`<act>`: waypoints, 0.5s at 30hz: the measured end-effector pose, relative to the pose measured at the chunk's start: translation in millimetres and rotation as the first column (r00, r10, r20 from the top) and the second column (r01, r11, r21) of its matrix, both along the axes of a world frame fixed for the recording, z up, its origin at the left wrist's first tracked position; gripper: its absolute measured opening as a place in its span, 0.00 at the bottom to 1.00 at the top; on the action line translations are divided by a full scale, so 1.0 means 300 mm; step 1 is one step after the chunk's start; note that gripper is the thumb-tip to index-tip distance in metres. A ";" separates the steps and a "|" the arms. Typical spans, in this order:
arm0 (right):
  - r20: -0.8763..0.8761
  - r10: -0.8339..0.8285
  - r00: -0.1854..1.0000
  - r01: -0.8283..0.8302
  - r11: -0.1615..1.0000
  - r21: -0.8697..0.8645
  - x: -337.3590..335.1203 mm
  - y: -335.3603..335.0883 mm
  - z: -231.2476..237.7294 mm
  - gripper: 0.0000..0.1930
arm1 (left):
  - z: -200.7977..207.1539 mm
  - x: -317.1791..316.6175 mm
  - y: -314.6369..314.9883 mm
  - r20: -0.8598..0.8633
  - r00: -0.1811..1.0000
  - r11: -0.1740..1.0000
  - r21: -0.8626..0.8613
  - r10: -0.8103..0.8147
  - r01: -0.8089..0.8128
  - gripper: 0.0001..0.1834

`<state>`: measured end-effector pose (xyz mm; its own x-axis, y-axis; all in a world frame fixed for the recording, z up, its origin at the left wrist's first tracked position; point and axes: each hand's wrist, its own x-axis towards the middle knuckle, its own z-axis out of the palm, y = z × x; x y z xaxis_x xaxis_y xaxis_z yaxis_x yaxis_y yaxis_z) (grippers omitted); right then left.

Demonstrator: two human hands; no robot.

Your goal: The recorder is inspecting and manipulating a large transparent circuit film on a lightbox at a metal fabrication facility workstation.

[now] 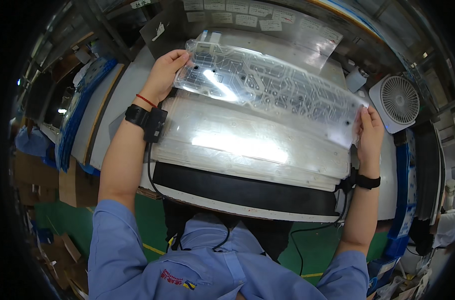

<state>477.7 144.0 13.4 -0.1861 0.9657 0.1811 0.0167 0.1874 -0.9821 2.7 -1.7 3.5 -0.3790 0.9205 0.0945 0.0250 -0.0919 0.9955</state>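
Note:
A long, clear flexible circuit sheet (pixel 267 82) with silvery printed traces is stretched between my two hands, tilted down to the right. Two short ribbon tails stick up from its far left edge. My left hand (pixel 163 72) pinches the left end between thumb and fingers. At the opposite end, my right hand (pixel 370 131) grips the right edge. Under the sheet lies a stack of pale translucent sheets (pixel 202 125), glaring with reflected light, on the worktable. Nearest to me, a black mat (pixel 237 189) runs along the stack's front.
A white fan (pixel 398 102) stands at the right of the table, with a pale bottle-like container (pixel 356 79) beside it. Behind rises a metal panel (pixel 282 42) bearing paper labels. Blue trays (pixel 80 115) stack at the left, more at right. A black cable (pixel 150 172) hangs from my left wrist device.

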 end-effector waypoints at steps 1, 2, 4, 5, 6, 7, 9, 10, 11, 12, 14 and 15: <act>-0.027 0.000 1.000 -0.001 1.000 -0.010 -0.006 -0.003 -0.003 0.10 | -0.001 0.001 0.001 0.015 1.000 1.000 0.000 0.014 -0.014 0.09; -0.053 0.001 0.999 -0.002 1.000 -0.019 -0.020 -0.011 -0.009 0.11 | -0.003 0.002 0.001 0.029 0.999 1.000 -0.001 0.029 -0.029 0.09; -0.077 0.033 0.996 -0.036 0.999 -0.034 -0.019 -0.010 -0.015 0.11 | 0.007 0.016 -0.003 0.059 0.996 0.998 -0.011 0.064 -0.063 0.09; -0.075 0.065 0.995 -0.068 0.997 -0.038 -0.001 0.000 -0.019 0.11 | 0.013 0.026 -0.002 0.074 0.994 0.996 -0.019 0.083 -0.082 0.09; -0.074 0.097 0.992 -0.100 0.994 -0.040 0.007 0.005 -0.021 0.10 | 0.019 0.032 -0.002 0.088 0.991 0.994 -0.026 0.104 -0.102 0.09; -0.084 0.083 0.993 -0.086 0.996 -0.027 0.007 0.008 -0.025 0.11 | 0.014 0.020 0.000 0.070 0.992 0.995 -0.027 0.101 -0.099 0.09; -0.105 0.056 0.993 -0.056 0.998 -0.001 0.000 0.010 -0.029 0.12 | 0.007 -0.006 -0.001 0.033 0.995 0.995 -0.032 0.096 -0.095 0.09; -0.112 0.060 0.992 -0.059 0.998 0.017 0.000 0.005 -0.024 0.12 | 0.008 -0.010 -0.005 0.055 0.996 0.997 0.014 0.071 -0.072 0.10; -0.119 0.065 0.991 -0.061 0.997 0.036 0.002 -0.003 -0.012 0.13 | 0.012 -0.015 -0.012 0.075 0.996 0.997 0.060 0.044 -0.049 0.10; -0.127 0.069 0.989 -0.062 0.997 0.054 0.004 -0.010 -0.003 0.13 | 0.020 -0.012 -0.017 0.094 0.995 0.994 0.107 0.016 -0.026 0.10; -0.168 0.063 0.984 -0.045 0.993 0.110 0.011 -0.018 0.001 0.13 | 0.021 -0.004 -0.026 0.139 0.990 0.971 0.238 -0.039 0.005 0.12; -0.188 0.061 0.980 -0.035 0.990 0.138 0.009 -0.021 0.006 0.13 | 0.031 0.007 -0.034 0.158 0.985 0.953 0.303 -0.069 0.018 0.13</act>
<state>480.5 137.7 15.2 -0.1814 0.9213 0.3439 -0.1810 0.3125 -0.9325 4.8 -12.0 12.9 -0.3733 0.8752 0.3076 -0.1476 -0.3834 0.9117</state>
